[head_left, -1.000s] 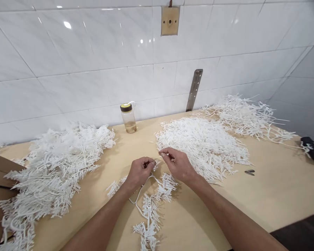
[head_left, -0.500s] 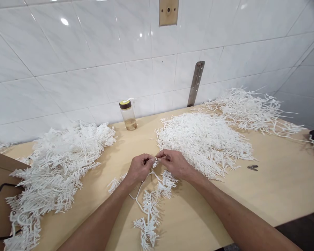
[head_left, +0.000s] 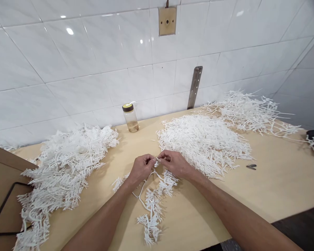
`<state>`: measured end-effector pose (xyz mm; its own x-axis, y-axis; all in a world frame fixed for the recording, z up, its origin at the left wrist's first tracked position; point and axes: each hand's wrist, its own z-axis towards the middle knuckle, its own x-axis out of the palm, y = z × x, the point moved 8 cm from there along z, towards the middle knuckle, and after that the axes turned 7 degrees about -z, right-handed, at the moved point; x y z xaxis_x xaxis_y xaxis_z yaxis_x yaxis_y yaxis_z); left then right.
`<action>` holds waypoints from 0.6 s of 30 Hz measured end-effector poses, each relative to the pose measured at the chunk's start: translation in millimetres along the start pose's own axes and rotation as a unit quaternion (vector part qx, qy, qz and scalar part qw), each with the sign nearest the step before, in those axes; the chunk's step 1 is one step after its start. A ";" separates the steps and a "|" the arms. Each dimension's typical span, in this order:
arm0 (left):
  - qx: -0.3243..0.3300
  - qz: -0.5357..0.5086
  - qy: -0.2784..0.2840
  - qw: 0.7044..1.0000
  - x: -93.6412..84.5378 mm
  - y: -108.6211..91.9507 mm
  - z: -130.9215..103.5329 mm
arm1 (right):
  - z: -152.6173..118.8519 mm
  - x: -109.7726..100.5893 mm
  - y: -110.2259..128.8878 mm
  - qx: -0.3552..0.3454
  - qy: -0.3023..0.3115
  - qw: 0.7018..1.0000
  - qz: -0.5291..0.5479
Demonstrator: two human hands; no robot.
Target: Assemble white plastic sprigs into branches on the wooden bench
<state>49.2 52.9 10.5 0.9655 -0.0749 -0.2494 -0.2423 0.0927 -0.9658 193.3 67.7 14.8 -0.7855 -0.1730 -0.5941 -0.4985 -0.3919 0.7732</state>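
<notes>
Fingers [head_left: 152, 162] of left hand [head_left: 142, 169] and right hand [head_left: 174, 164] in pinches on a white fringed strand [head_left: 169, 183] (forearms [head_left: 101, 216] aslant inward).

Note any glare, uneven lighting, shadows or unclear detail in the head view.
Head view: bright glare spots on the white wall tiles; darkening in the upper right corner; soft shadows beside the forearms on the tabletop; small white piece between left hand and right hand too small to read clearly.

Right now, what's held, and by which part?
Tufted white strand, pinched at its far end by left hand and right hand together; exactly which bit each grips is too small to tell.
</notes>
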 end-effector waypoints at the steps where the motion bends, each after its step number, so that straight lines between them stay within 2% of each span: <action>1: 0.001 0.001 0.001 1.000 -0.1 -0.5 -0.1 | 0.3 0.4 0.2 -0.003 -0.002 1.000 0.000; 18: 0.004 0.021 0.000 1.000 -0.6 0.2 0.5 | -3.0 0.8 11.5 -0.019 -0.023 0.996 -0.081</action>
<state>48.5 53.4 10.5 0.9545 -0.0700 -0.2900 -0.2820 0.1046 -0.9537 188.0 60.3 22.5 -0.7130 -0.0630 -0.6983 -0.6061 -0.4454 0.6590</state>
